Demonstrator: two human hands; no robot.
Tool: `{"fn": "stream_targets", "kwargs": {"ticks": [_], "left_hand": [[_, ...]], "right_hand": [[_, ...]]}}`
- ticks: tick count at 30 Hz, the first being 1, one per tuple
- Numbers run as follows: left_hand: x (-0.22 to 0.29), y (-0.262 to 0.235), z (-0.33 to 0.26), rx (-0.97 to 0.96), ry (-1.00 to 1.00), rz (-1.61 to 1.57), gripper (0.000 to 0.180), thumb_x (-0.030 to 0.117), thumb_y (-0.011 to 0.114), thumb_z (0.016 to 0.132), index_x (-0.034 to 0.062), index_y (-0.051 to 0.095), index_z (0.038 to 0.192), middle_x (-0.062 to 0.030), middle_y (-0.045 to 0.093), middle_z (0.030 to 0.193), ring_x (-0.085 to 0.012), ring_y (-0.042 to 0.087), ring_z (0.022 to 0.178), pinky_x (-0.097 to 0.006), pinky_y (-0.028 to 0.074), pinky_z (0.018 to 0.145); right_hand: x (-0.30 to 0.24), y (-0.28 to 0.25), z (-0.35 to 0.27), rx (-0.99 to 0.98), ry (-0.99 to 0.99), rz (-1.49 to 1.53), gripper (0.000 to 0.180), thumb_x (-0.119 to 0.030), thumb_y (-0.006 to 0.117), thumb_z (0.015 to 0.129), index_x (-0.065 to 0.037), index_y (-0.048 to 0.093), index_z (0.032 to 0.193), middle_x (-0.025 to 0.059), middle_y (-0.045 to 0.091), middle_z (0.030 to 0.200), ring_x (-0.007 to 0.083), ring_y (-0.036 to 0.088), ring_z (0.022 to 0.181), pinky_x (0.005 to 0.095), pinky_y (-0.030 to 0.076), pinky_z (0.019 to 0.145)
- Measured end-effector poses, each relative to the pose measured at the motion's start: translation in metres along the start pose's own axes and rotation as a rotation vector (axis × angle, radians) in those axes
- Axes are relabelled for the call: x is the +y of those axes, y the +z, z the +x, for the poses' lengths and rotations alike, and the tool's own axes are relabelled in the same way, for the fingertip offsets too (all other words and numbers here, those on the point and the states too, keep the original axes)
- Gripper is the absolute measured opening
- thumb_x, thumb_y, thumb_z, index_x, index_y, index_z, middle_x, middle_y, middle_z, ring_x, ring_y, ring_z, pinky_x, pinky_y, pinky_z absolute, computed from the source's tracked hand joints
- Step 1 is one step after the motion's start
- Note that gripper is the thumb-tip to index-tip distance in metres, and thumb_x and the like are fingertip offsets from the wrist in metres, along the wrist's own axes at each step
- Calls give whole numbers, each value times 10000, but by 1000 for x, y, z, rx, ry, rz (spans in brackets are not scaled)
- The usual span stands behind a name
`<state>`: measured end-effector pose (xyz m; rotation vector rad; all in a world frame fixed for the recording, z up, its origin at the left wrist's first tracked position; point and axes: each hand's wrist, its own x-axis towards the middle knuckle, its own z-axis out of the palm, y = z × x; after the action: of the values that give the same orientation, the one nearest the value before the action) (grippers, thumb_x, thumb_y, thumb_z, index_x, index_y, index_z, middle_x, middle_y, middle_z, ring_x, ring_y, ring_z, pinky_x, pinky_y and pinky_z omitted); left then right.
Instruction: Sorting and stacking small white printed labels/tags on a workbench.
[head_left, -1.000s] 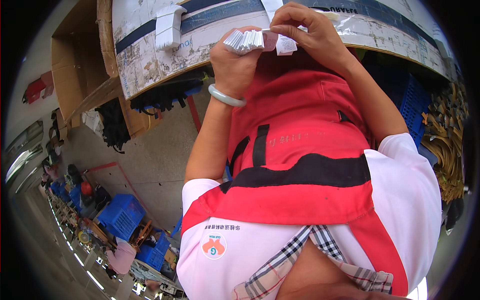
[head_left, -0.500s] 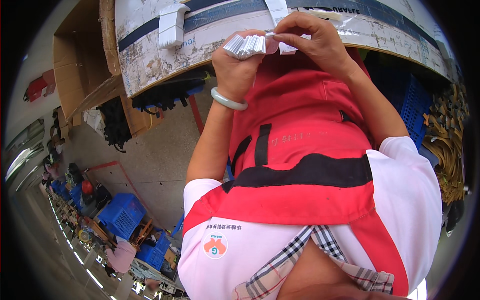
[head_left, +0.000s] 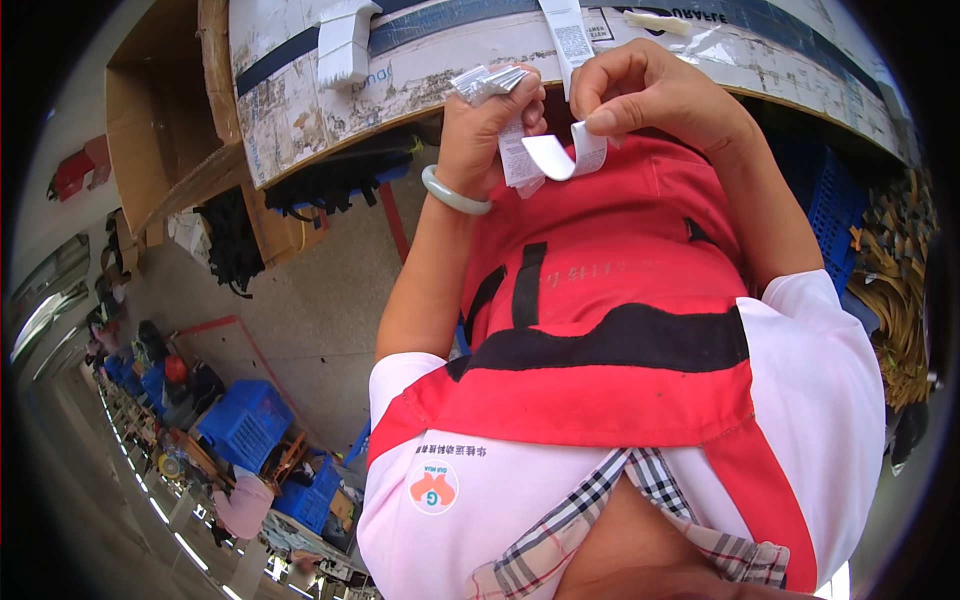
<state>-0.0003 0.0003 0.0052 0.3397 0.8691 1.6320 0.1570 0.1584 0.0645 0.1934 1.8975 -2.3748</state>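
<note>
The curled white label hangs in a U just past the bench's near edge, over your red apron. Your right hand pinches its right end between thumb and forefinger; whether its left end is joined to the other labels, you cannot tell from here. Your left hand has its fingers closed around a bundle of folded white labels, with loose printed labels dangling below. To handle this well, pinch close to the label's end, let the curl relax before you flatten it, and grip the bundle firmly enough that its folds stay aligned without creasing.

Beyond your hands, a long printed strip lies on the cardboard-covered bench; mind that your right fingers don't snag it. Farther left sits another white label stack. A cardboard box stands at far left, a blue crate at right.
</note>
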Motion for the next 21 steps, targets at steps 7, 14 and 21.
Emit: {"fn": "stream_targets", "kwargs": {"ticks": [7, 14, 21], "left_hand": [[-16, -6, -1, -167, -119, -253, 413, 407, 706, 893, 27, 620, 1031, -70, 647, 817, -139, 645, 684, -278, 544, 590], [-13, -5, -4, -23, -93, 32, 270, 204, 728, 901, 28, 630, 1080, -48, 663, 913, -135, 656, 796, -265, 550, 688], [-13, -4, 1, 28, -100, 51, 227, 96, 709, 889, 0, 633, 1081, -71, 652, 873, -180, 647, 761, -308, 554, 693]], "right_hand": [[33, 21, 22, 478, -190, -247, 145, -146, 687, 931, -4, 692, 961, -2, 636, 882, 65, 586, 822, 212, 493, 763], [42, 21, 24, 510, -259, -416, 174, -158, 695, 916, 0, 708, 986, 30, 691, 874, 98, 641, 805, 233, 529, 747], [24, -38, 50, 854, -153, -929, 101, -125, 712, 859, -40, 690, 908, 104, 612, 890, 256, 627, 823, 336, 497, 724]]}}
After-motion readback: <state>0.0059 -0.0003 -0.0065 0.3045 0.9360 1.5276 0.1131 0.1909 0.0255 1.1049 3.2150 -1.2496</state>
